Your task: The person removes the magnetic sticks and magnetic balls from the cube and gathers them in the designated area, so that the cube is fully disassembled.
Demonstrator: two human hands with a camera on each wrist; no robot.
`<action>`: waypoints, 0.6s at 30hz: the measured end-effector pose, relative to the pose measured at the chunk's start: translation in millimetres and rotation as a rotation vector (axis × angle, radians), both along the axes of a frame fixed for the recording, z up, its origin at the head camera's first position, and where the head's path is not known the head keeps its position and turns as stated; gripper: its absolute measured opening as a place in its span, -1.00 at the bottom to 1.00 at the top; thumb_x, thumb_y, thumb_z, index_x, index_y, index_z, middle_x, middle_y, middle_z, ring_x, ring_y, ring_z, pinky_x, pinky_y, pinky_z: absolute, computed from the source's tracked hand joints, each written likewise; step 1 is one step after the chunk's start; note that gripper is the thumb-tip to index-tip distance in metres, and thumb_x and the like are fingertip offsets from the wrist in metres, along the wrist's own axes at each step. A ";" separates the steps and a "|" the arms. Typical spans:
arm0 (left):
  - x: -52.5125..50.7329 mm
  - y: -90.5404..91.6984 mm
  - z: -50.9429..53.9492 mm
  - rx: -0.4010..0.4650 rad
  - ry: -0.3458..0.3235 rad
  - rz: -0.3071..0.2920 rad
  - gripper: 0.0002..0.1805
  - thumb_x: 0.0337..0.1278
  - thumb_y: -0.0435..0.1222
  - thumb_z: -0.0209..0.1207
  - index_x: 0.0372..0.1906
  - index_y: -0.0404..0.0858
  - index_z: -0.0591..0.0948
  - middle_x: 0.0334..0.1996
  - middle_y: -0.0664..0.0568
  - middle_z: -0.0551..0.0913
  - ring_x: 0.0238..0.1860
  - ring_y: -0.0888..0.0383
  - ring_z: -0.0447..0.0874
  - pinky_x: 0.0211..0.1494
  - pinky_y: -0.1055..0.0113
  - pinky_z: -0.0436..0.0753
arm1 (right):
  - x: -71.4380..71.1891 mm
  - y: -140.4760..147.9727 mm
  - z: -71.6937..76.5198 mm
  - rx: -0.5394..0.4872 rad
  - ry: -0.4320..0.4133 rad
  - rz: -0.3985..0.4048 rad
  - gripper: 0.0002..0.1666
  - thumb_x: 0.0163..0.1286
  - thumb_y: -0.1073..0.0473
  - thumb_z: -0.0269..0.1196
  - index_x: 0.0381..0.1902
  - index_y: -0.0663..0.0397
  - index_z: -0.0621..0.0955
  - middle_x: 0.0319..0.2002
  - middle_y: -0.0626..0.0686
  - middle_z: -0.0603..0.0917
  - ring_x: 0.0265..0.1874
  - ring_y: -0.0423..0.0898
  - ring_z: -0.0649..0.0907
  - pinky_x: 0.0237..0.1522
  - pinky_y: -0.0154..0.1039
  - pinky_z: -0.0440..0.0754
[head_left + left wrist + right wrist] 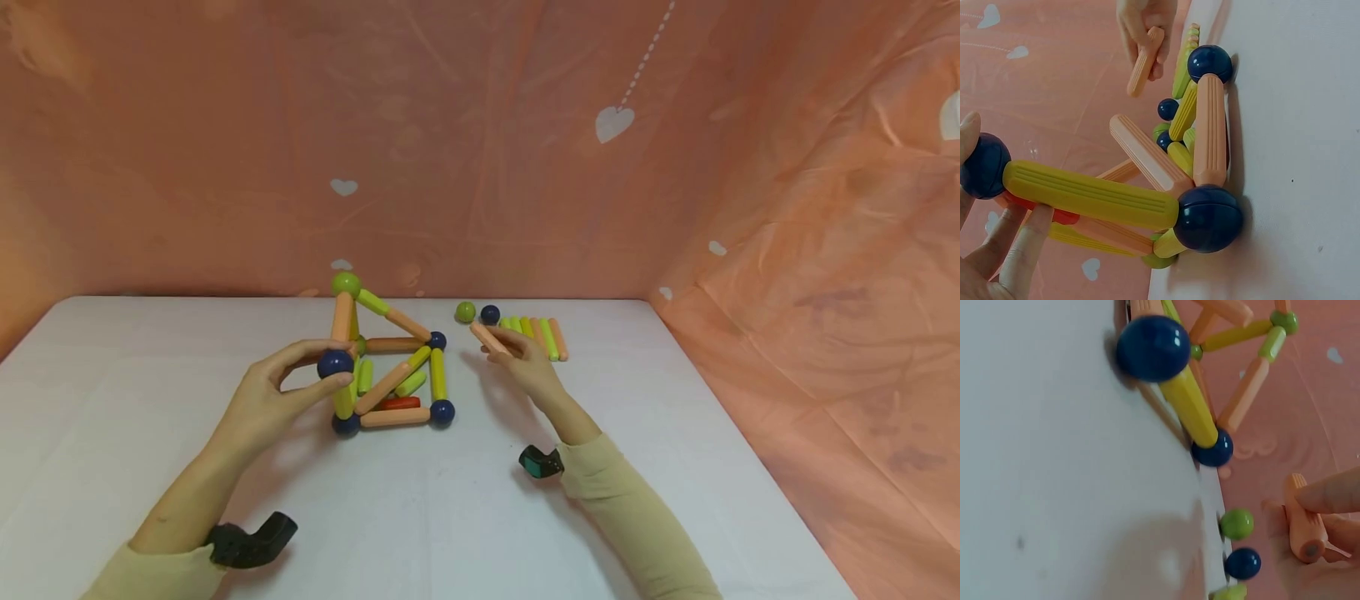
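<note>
My left hand [262,400] pinches a dark blue ball [335,364] at the top of a yellow rod [1091,194]. That rod rises from another blue ball [1209,219] at the structure's near left corner. The magnetic ball-and-rod structure stands on the table; a green ball [346,284] tops its far left side. One peach rod [384,387] slants up inside from the near left corner. Right of the structure, raised above the table, my right hand [531,367] holds a loose peach rod [1305,528] between thumb and fingers, one end facing the right wrist view.
Behind the right hand, a loose green ball [466,312] and a blue ball [490,314] sit near the table's back edge. A row of several green, yellow and peach rods [551,339] lies beside them. Peach cloth [480,167] hangs behind the white table [465,517].
</note>
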State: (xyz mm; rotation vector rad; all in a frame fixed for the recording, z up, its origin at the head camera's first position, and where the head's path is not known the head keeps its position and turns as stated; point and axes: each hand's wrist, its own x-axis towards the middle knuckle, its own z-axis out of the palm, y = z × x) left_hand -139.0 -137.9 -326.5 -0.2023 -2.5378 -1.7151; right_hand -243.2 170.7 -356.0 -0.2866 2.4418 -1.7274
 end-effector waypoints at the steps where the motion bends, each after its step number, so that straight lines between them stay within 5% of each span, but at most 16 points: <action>1: 0.2 0.0 -0.1 0.002 0.000 -0.001 -0.51 0.16 -0.01 0.26 0.17 -0.07 0.54 0.12 0.01 0.58 0.35 -0.04 0.26 0.28 -0.28 0.24 | -0.3 3.1 -0.7 0.019 0.001 -0.018 -0.48 0.38 0.36 0.12 0.29 0.26 0.42 0.14 0.30 0.57 0.12 0.15 0.58 0.18 -0.08 0.52; 11: 1.6 -1.3 2.4 -0.001 -0.013 0.002 -0.50 0.16 0.00 0.25 0.19 -0.05 0.53 0.16 0.00 0.56 0.37 -0.03 0.23 0.26 -0.28 0.24 | -1.2 26.3 -3.0 0.000 0.008 -0.194 -0.51 0.35 0.22 0.24 0.18 0.33 0.51 -0.02 0.32 0.65 0.04 0.13 0.65 0.23 -0.07 0.48; 18: 2.3 -0.9 3.1 -0.005 -0.023 0.004 -0.49 0.17 0.00 0.24 0.20 -0.07 0.52 0.20 -0.08 0.51 0.38 -0.05 0.21 0.27 -0.32 0.22 | -4.4 45.8 -3.3 -0.046 -0.008 -0.367 -0.59 0.28 0.20 0.32 0.04 0.31 0.62 -0.28 0.12 0.76 -0.29 -0.09 0.75 -0.13 -0.35 0.65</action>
